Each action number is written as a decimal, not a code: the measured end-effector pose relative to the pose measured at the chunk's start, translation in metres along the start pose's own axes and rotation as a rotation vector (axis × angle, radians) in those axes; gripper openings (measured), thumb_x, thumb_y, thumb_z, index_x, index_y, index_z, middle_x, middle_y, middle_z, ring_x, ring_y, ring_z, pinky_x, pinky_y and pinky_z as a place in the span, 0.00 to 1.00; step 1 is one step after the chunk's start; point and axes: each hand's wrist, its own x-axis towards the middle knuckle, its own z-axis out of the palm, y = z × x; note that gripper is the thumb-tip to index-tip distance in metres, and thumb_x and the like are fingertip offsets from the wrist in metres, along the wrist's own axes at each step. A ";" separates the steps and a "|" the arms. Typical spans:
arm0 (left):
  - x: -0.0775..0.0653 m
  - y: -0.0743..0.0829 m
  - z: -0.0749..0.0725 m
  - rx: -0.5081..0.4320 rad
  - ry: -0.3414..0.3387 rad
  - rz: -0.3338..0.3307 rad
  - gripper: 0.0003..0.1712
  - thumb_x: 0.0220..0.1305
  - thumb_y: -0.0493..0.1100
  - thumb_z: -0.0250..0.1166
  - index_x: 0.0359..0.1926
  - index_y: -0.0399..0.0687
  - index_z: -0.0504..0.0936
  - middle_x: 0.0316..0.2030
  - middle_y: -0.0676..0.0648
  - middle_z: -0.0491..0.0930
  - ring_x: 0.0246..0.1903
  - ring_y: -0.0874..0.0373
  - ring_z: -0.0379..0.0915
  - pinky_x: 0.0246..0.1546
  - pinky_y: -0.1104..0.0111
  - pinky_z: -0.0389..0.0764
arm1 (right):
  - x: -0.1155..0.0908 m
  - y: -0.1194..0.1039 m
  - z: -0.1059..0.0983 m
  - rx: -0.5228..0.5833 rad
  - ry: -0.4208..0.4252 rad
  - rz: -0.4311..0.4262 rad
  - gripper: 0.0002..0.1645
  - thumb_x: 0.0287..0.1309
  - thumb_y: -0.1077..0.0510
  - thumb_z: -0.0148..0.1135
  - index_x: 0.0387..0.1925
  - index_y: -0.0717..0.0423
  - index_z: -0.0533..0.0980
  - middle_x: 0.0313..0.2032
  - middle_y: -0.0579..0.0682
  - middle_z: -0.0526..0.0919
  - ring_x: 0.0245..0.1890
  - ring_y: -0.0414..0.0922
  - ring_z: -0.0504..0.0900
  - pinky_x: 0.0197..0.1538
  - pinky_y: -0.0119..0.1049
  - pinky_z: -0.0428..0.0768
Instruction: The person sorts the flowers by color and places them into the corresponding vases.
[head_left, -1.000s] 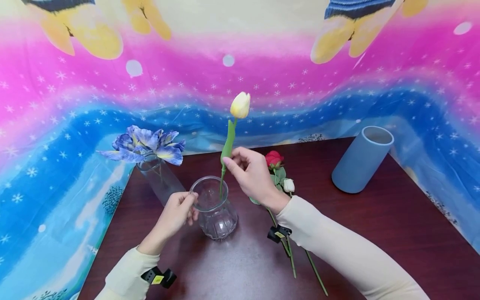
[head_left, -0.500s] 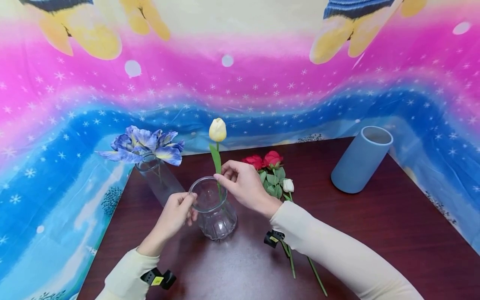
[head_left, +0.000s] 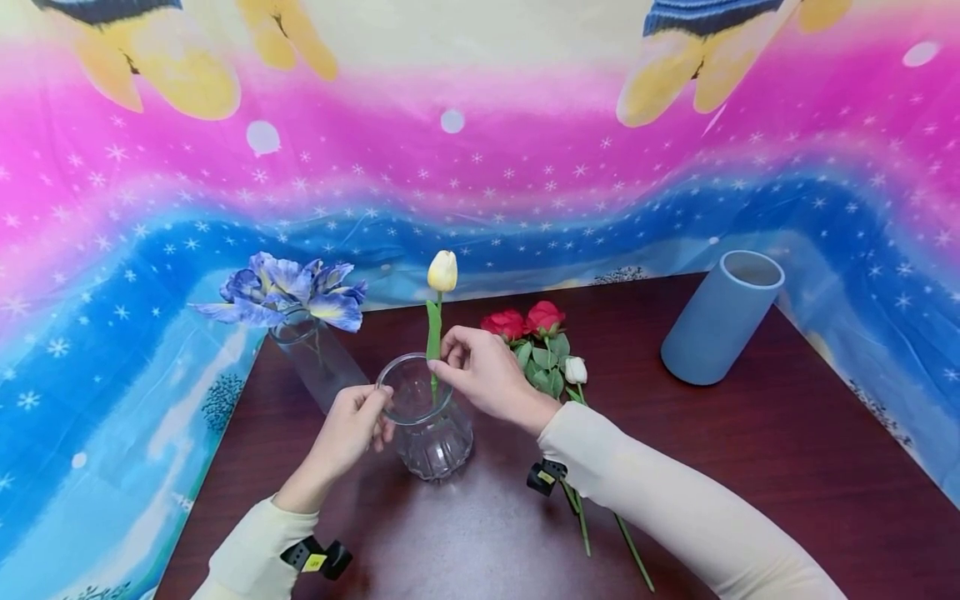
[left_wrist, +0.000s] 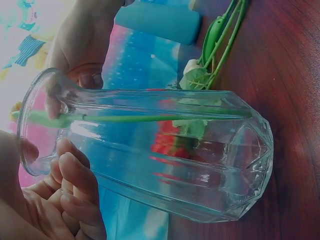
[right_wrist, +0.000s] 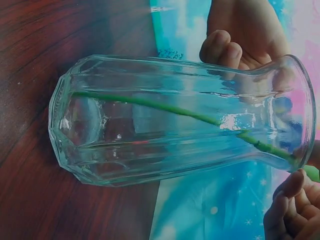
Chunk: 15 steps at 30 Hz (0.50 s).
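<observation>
A clear glass vase (head_left: pixel 435 450) with a flared rim stands on the dark wooden table (head_left: pixel 480 550). My left hand (head_left: pixel 347 433) pinches its rim on the left side. At the opposite side of the mouth, my right hand (head_left: pixel 491 375) pinches a pale yellow tulip (head_left: pixel 442 272) low on its leaf, the bloom upright above the rim. Through the glass, both wrist views show the tulip's green stem (right_wrist: pixel 165 107) slanting down inside, its lower end at or close to the bottom. The right fingers partly hide the stem where it enters.
Left of the hands, a tall glass vase (head_left: pixel 318 367) holds blue-purple irises (head_left: pixel 292 287). Red roses (head_left: pixel 546 317) and a small white flower (head_left: pixel 576 371) lie to the right, stems towards me. A blue-grey vase (head_left: pixel 720 321) stands far right. A printed cloth backdrop surrounds the table.
My right hand has moved down and left with the tulip, lowering its stem deeper into the vase. The bloom has dropped from high above the rim. My left hand has stayed on the rim.
</observation>
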 end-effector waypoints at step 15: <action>-0.001 0.001 0.001 -0.002 -0.001 0.000 0.20 0.75 0.41 0.51 0.27 0.33 0.75 0.11 0.45 0.74 0.09 0.59 0.68 0.11 0.69 0.68 | -0.004 0.001 -0.005 0.043 -0.058 0.022 0.10 0.58 0.55 0.72 0.38 0.53 0.80 0.25 0.45 0.81 0.21 0.37 0.75 0.28 0.30 0.72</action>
